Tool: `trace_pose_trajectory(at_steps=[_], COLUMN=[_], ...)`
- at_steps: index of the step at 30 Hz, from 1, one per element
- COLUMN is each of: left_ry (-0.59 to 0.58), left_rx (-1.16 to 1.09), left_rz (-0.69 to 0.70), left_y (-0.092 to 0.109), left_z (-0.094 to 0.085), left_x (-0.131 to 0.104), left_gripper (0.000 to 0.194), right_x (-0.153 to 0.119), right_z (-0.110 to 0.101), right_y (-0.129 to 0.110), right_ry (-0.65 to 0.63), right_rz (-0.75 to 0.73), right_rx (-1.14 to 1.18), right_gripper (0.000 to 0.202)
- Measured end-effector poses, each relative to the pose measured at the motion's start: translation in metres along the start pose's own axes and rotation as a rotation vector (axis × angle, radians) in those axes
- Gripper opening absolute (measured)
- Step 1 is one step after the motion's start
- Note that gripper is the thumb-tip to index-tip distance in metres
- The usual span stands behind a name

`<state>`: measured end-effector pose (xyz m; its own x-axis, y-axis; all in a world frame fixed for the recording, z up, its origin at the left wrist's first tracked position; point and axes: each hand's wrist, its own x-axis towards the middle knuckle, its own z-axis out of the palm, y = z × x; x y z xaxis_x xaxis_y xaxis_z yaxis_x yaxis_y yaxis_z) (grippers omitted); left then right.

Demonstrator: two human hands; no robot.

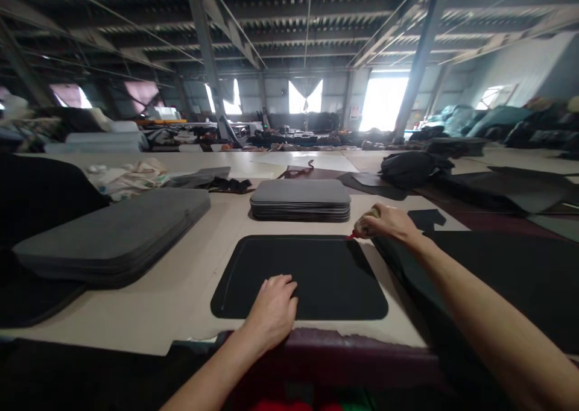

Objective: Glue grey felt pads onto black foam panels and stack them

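A black rounded panel [316, 278] lies flat on the pale tabletop in front of me. My left hand [275, 305] rests on its near left part, fingers stretched out over the surface. At the panel's far right corner, my right hand [384, 221] is wrapped round a small squeeze bottle [367, 221]. The bottle's red nozzle points down at the panel's edge. A thin light line runs along the panel's far and left edges. Just beyond stands a neat stack of grey panels [300, 200].
To the left is a larger stack of dark grey panels [122, 236]. Black sheets [506, 272] cover the right side. A small black offcut [426, 219] and a dark bundle [411, 169] lie beyond my right hand. Crumpled cloth [140, 179] sits at the back left.
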<state>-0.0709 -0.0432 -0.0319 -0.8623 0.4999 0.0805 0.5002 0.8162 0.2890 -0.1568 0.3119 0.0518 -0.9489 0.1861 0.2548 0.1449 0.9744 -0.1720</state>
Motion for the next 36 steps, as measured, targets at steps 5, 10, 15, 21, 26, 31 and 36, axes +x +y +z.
trace_pose_trajectory(at_steps=[5, 10, 15, 21, 26, 31, 36], left_ry=[-0.164, -0.247, -0.338, -0.335, -0.325, -0.33, -0.344], left_rx=[0.1, 0.18, 0.225, 0.272, 0.299, 0.31, 0.318], left_rz=[0.028, -0.036, -0.033, -0.029, -0.025, -0.021, -0.025], left_y=[-0.026, -0.054, -0.059, -0.052, -0.056, -0.057, -0.061], left_z=[-0.032, -0.047, -0.049, -0.054, -0.052, -0.05, -0.048], left_x=[0.019, 0.05, 0.069, 0.073, 0.075, 0.076, 0.079], left_gripper=[0.045, 0.096, 0.108, 0.107, 0.108, 0.11, 0.116], right_x=[-0.009, -0.013, -0.017, -0.028, -0.055, -0.097, -0.14], right_z=[-0.002, -0.003, -0.011, -0.02, -0.027, -0.038, -0.045], right_y=[0.014, 0.01, 0.009, 0.016, 0.023, 0.029, 0.037], right_ry=[0.006, 0.009, -0.019, -0.059, -0.079, -0.095, -0.092], right_rz=[0.041, 0.058, 0.043, 0.06, 0.056, 0.079, 0.077], right_rx=[0.013, 0.008, -0.011, -0.029, 0.063, 0.155, 0.272], right_gripper=[0.048, 0.049, 0.049, 0.048, 0.046, 0.042, 0.038])
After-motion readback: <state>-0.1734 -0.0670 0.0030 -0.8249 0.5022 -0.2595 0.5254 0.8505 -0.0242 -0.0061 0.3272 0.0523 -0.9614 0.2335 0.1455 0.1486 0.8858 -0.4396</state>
